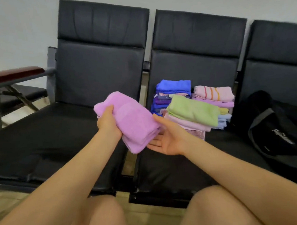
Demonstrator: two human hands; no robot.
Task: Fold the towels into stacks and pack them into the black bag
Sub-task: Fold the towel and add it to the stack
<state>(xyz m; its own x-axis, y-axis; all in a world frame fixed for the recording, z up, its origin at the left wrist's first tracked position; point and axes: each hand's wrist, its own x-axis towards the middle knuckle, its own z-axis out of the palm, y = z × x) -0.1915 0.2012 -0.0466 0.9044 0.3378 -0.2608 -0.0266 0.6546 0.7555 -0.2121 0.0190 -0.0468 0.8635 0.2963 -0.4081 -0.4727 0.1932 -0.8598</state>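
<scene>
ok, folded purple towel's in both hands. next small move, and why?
Probably carry the purple towel right and set it on the green towel topping the nearest stack. It looks fully folded, the left hand grips it, the right hand supports it from beneath.

Right hand (168,141) fingertips hidden under folded pink towel (134,122). Left hand (108,122) fingers hidden beneath same towel, only thumb showing. Black bag (275,130) cut by right edge; white lettering blurred, unreadable. Blue-topped stack (170,94) lower half hidden behind green-topped stack (192,114).
</scene>
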